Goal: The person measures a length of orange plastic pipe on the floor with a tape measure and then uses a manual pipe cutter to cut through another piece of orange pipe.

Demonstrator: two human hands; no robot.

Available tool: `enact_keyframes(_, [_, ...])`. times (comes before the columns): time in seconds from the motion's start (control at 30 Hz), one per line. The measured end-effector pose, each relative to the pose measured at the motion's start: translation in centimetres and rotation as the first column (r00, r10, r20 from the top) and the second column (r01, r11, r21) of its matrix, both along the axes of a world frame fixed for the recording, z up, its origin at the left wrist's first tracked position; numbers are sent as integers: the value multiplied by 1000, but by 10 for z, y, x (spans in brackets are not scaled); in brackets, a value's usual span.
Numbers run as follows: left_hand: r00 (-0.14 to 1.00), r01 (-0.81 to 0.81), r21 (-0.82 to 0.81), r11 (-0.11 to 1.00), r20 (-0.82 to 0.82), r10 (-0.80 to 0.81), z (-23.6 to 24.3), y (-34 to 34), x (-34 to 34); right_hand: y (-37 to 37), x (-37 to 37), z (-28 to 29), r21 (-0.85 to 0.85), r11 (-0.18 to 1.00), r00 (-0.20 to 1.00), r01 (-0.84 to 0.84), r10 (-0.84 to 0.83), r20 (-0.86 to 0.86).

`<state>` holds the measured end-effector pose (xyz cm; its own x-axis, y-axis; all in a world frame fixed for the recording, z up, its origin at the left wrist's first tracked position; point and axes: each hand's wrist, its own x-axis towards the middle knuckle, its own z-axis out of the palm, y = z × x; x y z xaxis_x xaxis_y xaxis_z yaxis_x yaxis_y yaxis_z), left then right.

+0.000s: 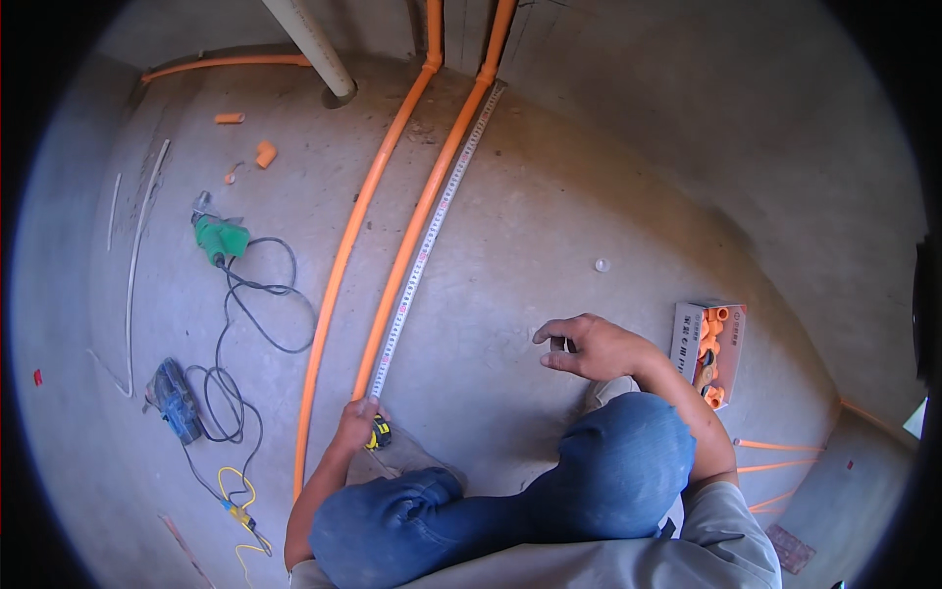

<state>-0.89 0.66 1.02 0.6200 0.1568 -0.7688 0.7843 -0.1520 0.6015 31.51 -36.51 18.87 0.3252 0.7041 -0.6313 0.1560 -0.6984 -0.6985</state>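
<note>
The left hand [355,424] grips the tape measure [379,433], whose blade lies just beside the right orange pipe [417,226]. The right hand [597,348] pinches a small dark thing; I cannot tell what. Better to keep the blade flat and parallel to this pipe.

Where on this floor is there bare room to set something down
Bare concrete lies between the tape measure and the box of orange fittings, beyond the right hand. It is crowded left of the orange pipes, with green tool, blue tool and cables.
</note>
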Motion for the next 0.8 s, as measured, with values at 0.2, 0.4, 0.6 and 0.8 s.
enact_keyframes(0.2, [1000,-11,-7,1000,14,11,-12,1,4,0,1,0,7,1000,1000,-7,7,21])
enact_keyframes(0.4, [998,41,42,998,40,-43,-18,-11,3,-8,-2,-1,-12,1000,1000,-9,10,20])
enact_keyframes(0.6, [999,22,28,999,35,-23,-13,-11,0,-8,-4,-2,-16,1000,1000,-7,7,20])
enact_keyframes(0.8, [1000,-26,1,1000,-12,26,-18,-12,-2,-4,-5,1,-10,1000,1000,-6,6,14])
